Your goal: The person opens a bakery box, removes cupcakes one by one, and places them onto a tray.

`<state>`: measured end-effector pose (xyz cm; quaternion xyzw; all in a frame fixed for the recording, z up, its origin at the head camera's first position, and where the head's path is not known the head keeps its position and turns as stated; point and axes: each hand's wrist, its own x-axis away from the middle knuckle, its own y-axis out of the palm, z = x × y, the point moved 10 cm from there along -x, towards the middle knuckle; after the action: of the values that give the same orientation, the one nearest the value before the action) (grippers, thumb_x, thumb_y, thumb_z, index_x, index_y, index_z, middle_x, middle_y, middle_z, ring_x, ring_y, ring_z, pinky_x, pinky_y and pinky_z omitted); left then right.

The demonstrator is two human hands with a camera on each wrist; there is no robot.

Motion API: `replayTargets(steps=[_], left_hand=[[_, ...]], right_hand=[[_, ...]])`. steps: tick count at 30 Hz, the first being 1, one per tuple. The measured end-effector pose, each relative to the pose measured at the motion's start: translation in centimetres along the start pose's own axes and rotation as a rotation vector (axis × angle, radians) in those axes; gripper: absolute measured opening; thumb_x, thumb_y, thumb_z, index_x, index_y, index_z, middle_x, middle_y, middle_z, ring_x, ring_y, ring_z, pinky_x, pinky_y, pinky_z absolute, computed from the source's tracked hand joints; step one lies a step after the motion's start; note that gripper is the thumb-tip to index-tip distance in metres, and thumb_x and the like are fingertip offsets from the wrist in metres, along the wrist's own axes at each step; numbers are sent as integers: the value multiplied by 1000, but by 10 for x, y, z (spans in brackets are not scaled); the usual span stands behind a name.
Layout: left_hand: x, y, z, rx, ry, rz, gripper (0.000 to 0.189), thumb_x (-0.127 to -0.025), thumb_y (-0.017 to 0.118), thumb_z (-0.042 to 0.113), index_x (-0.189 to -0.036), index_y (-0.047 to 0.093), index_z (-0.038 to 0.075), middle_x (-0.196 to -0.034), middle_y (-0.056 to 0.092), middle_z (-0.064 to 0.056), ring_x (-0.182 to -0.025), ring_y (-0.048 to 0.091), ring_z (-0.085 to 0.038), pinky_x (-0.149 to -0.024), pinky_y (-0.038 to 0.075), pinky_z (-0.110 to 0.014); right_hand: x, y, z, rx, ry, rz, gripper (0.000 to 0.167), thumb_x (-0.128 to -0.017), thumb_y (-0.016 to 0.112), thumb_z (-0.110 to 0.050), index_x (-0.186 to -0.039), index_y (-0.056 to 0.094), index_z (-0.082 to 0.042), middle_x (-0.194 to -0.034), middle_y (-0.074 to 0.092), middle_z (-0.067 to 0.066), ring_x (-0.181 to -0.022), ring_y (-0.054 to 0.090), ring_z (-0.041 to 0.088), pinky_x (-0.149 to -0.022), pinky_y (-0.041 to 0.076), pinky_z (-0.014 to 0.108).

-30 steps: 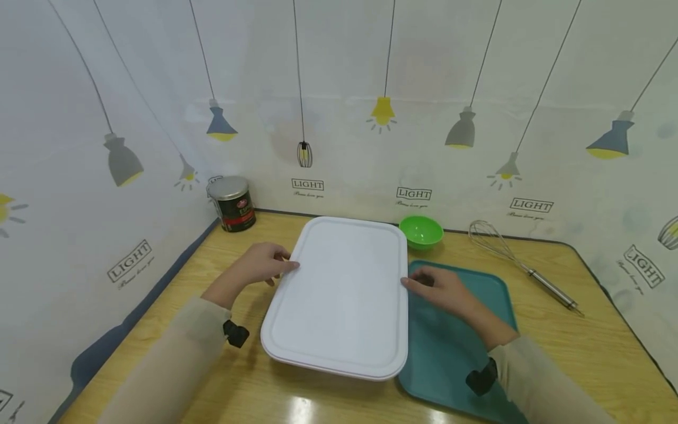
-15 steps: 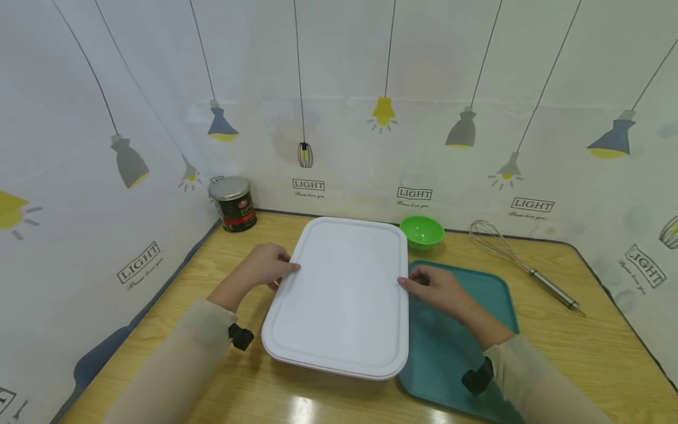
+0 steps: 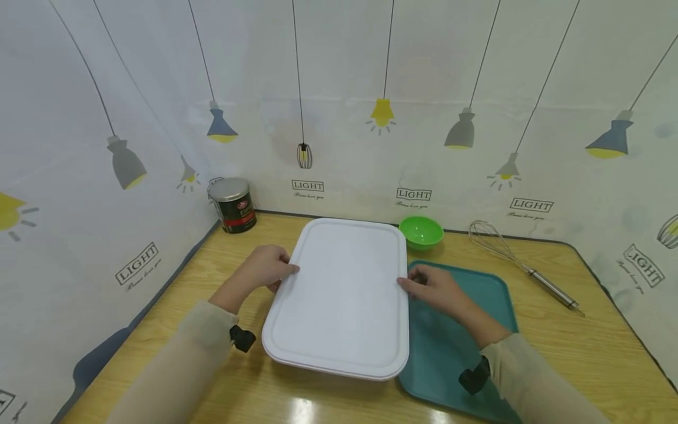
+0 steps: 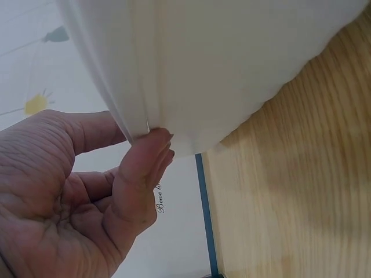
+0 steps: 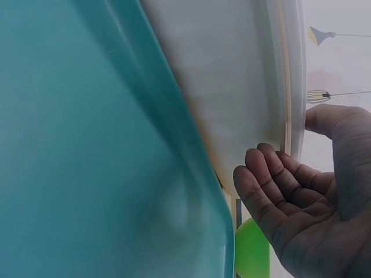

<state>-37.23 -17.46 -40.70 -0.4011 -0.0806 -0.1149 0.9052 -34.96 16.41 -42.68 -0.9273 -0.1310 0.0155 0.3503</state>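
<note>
Left hand (image 3: 265,268) and right hand (image 3: 436,288) pinch the box (image 3: 339,294) at opposite long edges, thumbs atop, fingers beneath, probably for balance; tray (image 3: 436,359) at right.

Kitchen-like corner, indoors; whether domestic or staged cannot be determined. Kitchenware on the wood-grain table (image 3: 598,353) indicates the type: a wire whisk (image 3: 553,290), a green bowl (image 3: 421,234), a teal tray (image 3: 477,288) and a metal-lidded tin (image 3: 236,209). Pale wall covering (image 3: 339,59), printed with pendant lamps and "LIGHT", borders the back and sides.
</note>
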Motion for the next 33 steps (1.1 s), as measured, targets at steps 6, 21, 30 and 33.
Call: replayTargets(steps=[6, 21, 30, 33], left_hand=[[0, 8, -7, 39, -10, -14, 25, -95, 69, 21, -104, 66, -2, -89, 66, -14, -66, 69, -24, -57, 59, -33], [-4, 1, -7, 63, 24, -7, 29, -95, 69, 23, -108, 66, -3, -97, 66, -14, -69, 70, -24, -58, 60, -33], [1, -2, -1, 58, 43, 16, 27, -95, 69, 22, -106, 67, -2, -94, 66, -14, -69, 68, -24, -58, 60, -33], [2, -3, 1, 64, 45, 14, 27, -96, 68, 23, -107, 66, -2, -94, 66, -14, -70, 68, -24, -58, 60, -33]], right_hand=[[-1, 1, 1, 18, -19, 10, 36, -96, 66, -43, -101, 65, -8, -85, 68, 3, -77, 62, 17, -65, 50, 32], [-9, -7, -6, 68, -61, 49, 35, -95, 67, -42, -94, 66, -8, -75, 66, 2, -68, 61, 16, -60, 50, 32], [-6, -7, -6, 75, -52, 53, 33, -95, 67, -41, -93, 66, -8, -73, 65, 1, -66, 59, 16, -59, 50, 32], [-4, -7, -5, 55, -40, 49, 33, -96, 67, -40, -94, 66, -7, -77, 66, 3, -68, 61, 15, -60, 52, 31]])
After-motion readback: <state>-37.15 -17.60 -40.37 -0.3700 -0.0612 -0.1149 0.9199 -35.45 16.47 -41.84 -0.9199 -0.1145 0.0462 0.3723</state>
